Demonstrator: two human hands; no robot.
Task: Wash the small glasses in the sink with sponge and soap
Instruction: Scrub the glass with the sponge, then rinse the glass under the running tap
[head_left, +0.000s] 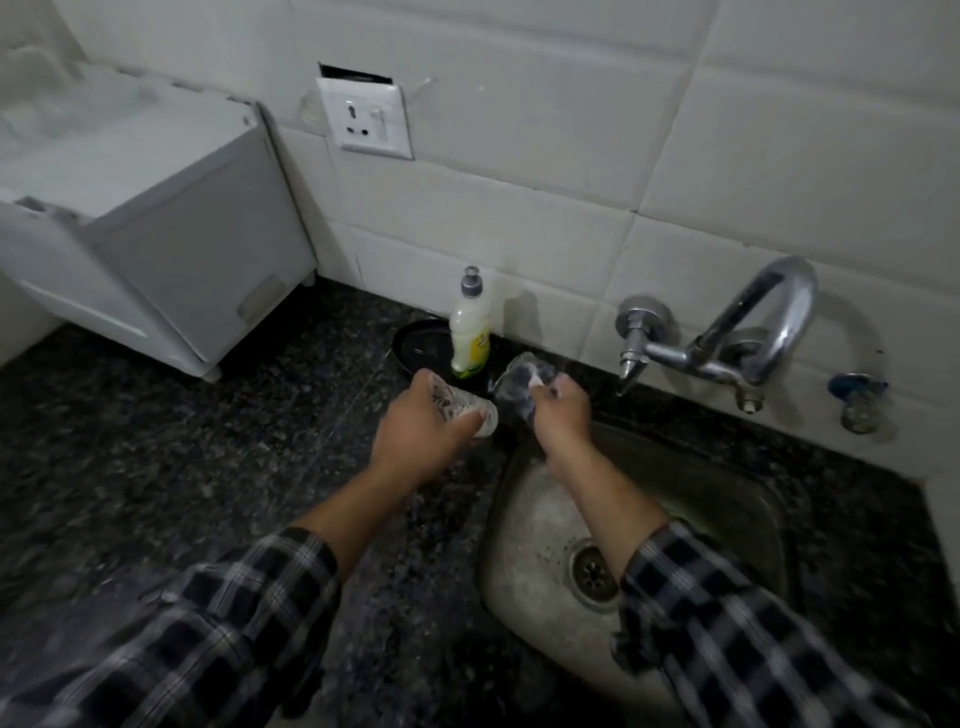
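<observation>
Your checked sleeves (727, 613) fill the bottom of the frame, blurred and cut off by its edge; the right one hides part of the steel sink (530, 519) at lower right. At mid-frame your left hand (415, 431) curls round a small clear glass (467, 410) held sideways over the dark counter (156, 441), fingers covering much of it. Your right hand (563, 415) grips a second glass (519, 376), tilted, over the sink's far left corner; something white at the fingertips is too blurred to name.
</observation>
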